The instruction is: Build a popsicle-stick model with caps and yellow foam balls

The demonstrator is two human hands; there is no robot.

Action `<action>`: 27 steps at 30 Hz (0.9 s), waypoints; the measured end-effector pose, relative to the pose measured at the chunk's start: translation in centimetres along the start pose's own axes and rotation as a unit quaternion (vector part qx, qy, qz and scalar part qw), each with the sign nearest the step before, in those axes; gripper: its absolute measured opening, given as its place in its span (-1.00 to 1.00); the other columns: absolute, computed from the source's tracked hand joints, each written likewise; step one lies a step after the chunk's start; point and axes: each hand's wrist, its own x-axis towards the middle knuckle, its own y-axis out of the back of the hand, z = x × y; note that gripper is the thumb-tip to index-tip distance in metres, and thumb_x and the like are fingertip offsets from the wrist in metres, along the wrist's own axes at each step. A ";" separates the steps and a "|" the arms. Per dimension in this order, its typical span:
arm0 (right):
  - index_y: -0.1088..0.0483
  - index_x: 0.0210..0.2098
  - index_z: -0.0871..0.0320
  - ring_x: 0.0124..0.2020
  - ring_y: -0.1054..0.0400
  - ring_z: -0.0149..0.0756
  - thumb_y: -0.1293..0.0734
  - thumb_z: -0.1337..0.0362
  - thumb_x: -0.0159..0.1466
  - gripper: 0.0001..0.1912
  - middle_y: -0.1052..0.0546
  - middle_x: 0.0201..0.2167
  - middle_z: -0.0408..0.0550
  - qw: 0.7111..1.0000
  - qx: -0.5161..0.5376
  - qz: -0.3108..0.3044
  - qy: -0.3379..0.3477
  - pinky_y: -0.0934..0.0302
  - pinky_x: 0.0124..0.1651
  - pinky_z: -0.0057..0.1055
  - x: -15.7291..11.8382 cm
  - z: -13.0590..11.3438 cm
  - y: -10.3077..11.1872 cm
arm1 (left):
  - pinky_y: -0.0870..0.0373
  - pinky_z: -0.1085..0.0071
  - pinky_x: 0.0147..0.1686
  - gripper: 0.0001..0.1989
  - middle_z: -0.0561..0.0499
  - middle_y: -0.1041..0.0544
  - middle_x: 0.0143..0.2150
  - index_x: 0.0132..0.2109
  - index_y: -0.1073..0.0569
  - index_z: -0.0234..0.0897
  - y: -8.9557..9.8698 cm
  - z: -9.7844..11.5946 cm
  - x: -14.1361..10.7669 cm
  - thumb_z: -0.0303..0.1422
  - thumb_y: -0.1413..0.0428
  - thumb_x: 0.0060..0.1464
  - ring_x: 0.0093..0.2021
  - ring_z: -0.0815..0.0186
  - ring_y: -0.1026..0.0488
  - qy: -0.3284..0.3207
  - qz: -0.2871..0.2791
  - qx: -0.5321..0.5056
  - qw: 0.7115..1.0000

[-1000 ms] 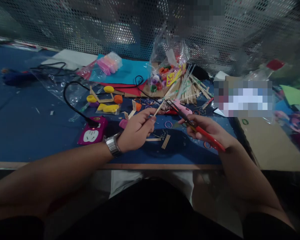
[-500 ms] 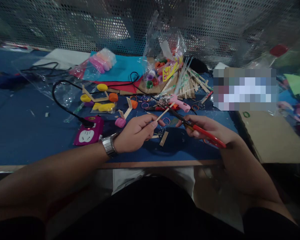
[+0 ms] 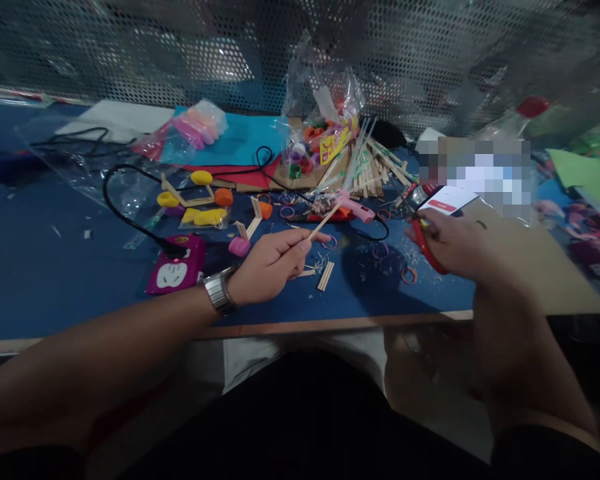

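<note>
- Nearest us, the front edge (image 3: 330, 325) of the blue surface (image 3: 55, 293) is running beneath both our forearms.
- Our left hand (image 3: 265, 267) is pinching a thin wooden stick (image 3: 324, 222), its grip closed between thumb and fingers; the stick is slanting up and away from us.
- Our right hand (image 3: 455, 243) is wrapping its grip around a red-handled tool (image 3: 427, 248), whose working end we are not managing to make out.
- Just beside the left fingers, short sticks (image 3: 325, 276) are lying side by side.
- Between our hands we are seeing a stretch of open surface, with an orange band (image 3: 409, 275) lying near the right hand.
- A purple power outlet (image 3: 177, 263) is bounding the left side, cardboard (image 3: 550, 267) the right.
- Farther off, a pink glue gun (image 3: 359, 209) is lying behind the stick's tip.
- A perforated panel (image 3: 230, 60) is standing along the back.
</note>
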 end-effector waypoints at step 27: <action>-0.76 -0.23 0.00 -0.23 -0.57 -0.11 -0.51 -0.11 0.55 -0.62 -0.76 -0.25 -0.02 0.904 0.365 0.023 0.223 -0.49 -0.06 -0.13 0.6 -14.1 -2.8 | -0.26 0.48 -0.38 -0.68 0.16 -0.40 -0.45 -0.09 -0.61 -0.26 -0.4 0.2 -0.2 -0.23 -0.05 0.64 -0.43 0.38 -0.34 -0.061 -0.022 0.085 0.994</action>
